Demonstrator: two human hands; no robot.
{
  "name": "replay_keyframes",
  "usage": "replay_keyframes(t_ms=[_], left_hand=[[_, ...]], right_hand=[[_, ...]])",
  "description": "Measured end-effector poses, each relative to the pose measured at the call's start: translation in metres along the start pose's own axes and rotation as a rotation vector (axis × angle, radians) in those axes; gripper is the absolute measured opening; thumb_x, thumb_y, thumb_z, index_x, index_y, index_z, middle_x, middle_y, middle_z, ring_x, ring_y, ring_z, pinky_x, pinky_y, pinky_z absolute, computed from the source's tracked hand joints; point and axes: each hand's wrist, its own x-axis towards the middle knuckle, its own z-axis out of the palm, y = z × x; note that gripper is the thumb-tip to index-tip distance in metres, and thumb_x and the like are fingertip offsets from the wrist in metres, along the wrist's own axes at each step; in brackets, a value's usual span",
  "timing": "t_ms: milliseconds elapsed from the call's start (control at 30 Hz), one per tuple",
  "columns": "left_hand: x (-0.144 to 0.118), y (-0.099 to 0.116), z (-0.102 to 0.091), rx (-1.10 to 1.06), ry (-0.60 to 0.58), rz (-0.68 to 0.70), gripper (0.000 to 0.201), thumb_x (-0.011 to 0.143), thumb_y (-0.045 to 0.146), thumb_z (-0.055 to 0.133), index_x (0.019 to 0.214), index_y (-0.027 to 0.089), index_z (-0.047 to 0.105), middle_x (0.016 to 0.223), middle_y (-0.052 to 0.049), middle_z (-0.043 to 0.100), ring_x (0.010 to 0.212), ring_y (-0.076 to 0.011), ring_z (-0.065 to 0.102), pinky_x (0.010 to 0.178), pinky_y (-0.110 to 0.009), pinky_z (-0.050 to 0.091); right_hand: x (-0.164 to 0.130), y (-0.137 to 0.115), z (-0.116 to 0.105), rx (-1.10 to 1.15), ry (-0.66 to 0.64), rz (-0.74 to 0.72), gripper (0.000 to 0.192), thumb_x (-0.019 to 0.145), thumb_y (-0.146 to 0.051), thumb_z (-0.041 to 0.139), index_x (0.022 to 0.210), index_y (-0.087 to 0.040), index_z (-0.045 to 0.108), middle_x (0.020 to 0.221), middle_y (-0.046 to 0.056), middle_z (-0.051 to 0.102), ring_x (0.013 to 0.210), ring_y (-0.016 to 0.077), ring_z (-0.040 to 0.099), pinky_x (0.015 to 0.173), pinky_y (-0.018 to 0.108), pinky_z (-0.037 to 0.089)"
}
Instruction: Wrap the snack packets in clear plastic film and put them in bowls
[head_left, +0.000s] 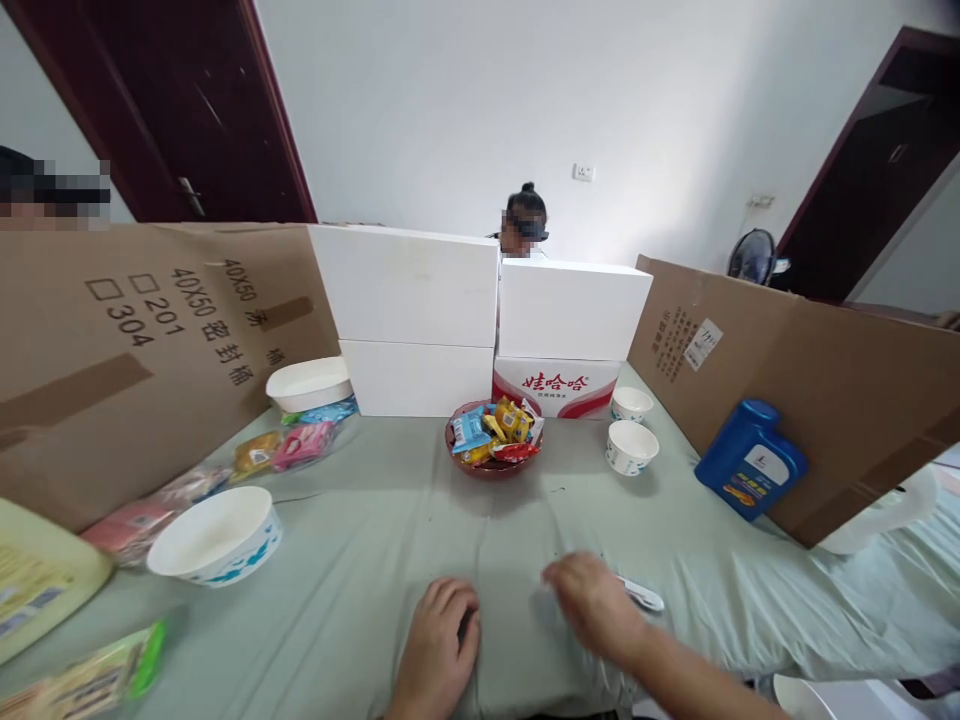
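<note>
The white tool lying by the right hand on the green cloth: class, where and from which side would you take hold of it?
Probably the free rounded end of the white tool, from above on its right side. It lies flat on the green cloth, and its other end is hidden under the right hand, so only that end is exposed.

A pale green cloth point(390, 520) is covering the worktop. At centre a dark red bowl point(491, 465) is showing blue, yellow and red packets point(496, 430). Right of frame, a blue jug point(750, 458) is sitting against brown cardboard point(825, 380); white boxes point(409, 285) are standing behind.
</note>
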Motion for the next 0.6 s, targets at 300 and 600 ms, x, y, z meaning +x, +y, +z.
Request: replay_keyframes(t_ms=[300, 600], left_hand=[[0.003, -0.004, 0.002, 0.003, -0.051, 0.013, 0.013, 0.086, 0.016, 0.048, 0.078, 0.020, 0.057, 0.087, -0.005, 0.061, 0.084, -0.0219, 0.057, 0.073, -0.035, 0.050], [0.003, 0.004, -0.001, -0.046, -0.101, -0.074, 0.014, 0.082, 0.008, 0.046, 0.078, 0.019, 0.053, 0.088, -0.006, 0.058, 0.087, -0.0218, 0.054, 0.076, -0.037, 0.048]], right_hand=[[0.075, 0.195, -0.100, -0.356, 0.063, 0.660, 0.033, 0.095, -0.024, 0.043, 0.120, -0.012, 0.060, 0.115, 0.018, 0.059, 0.109, 0.0277, 0.054, 0.093, 0.046, 0.042], [0.080, 0.205, -0.066, -0.318, -0.257, 0.707, 0.045, 0.097, -0.046, 0.036, 0.096, -0.015, 0.068, 0.100, 0.012, 0.068, 0.098, 0.0248, 0.062, 0.087, 0.044, 0.046]])
